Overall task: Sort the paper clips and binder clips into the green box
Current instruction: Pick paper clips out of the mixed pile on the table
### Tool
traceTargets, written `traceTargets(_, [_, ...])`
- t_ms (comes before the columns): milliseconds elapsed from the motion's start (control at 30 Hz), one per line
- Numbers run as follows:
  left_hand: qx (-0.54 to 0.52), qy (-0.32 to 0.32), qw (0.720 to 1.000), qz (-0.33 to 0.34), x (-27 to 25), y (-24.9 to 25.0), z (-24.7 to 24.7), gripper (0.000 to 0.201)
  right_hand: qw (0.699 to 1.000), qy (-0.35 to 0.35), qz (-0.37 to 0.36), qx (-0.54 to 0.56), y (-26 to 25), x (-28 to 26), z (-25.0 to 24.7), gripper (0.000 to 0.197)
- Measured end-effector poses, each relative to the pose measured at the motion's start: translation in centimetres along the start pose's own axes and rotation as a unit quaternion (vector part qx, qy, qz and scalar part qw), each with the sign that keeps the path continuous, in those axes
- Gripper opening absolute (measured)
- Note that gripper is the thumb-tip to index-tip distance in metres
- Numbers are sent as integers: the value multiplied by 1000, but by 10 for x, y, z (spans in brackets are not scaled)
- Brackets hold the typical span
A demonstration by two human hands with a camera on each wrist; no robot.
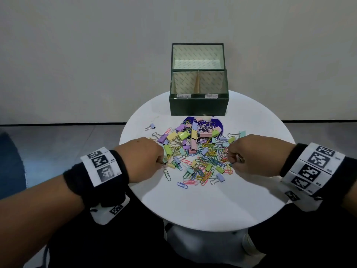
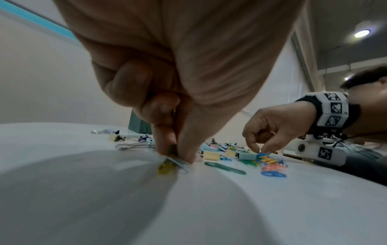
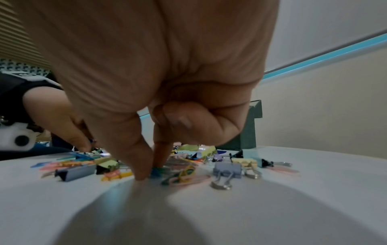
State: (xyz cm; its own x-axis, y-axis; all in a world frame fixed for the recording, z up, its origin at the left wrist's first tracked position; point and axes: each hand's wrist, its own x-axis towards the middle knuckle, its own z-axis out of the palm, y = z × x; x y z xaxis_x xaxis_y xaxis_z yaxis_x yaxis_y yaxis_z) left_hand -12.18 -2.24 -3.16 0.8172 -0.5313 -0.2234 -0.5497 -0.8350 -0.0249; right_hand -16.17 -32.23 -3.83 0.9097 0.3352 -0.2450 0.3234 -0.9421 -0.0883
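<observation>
A pile of pastel binder clips and coloured paper clips [image 1: 197, 149] lies mid-table in front of the green box [image 1: 199, 107]. The box's lid stands open, and it has two labelled compartments split by a divider. My left hand [image 1: 163, 164] is at the pile's left edge. Its thumb and forefinger pinch a small green clip [image 2: 172, 150] on the table, with a yellow clip and a silver wire handle just below. My right hand [image 1: 230, 161] is at the pile's right edge, thumb and forefinger pinching a blue-green paper clip [image 3: 156, 171] against the tabletop.
The round white table [image 1: 193, 206] has bare surface between the pile and its near edge. A purple round sticker [image 1: 220, 126] shows under the clips by the box. A lone binder clip [image 1: 150, 127] lies apart at the left. Grey floor and a plain wall lie beyond.
</observation>
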Motion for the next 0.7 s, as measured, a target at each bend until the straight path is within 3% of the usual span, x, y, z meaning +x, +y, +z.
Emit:
traceTargets(133, [-42, -10, 999, 19, 5, -11, -1, 10, 999, 12, -5, 48, 2, 4, -6, 14])
traceTargets(233, [-156, -42, 987, 2, 11, -27, -17, 10, 989, 31, 14, 141, 11, 10, -26, 15])
traceTargets(333, [-337, -70, 939, -13, 19, -40, -40, 10, 975, 90, 51, 198, 23, 26, -50, 15])
traceTargets(433, [-432, -31, 901, -23, 41, -36, -65, 13, 955, 135, 97, 247, 34, 56, -72, 21])
traceTargets(600, [-412, 59, 908, -50, 109, -13, -97, 18, 942, 217, 126, 225, 37, 110, -103, 20])
traceTargets(700, [-398, 89, 911, -68, 142, -2, -105, 16, 939, 199, 122, 253, 37, 125, -112, 23])
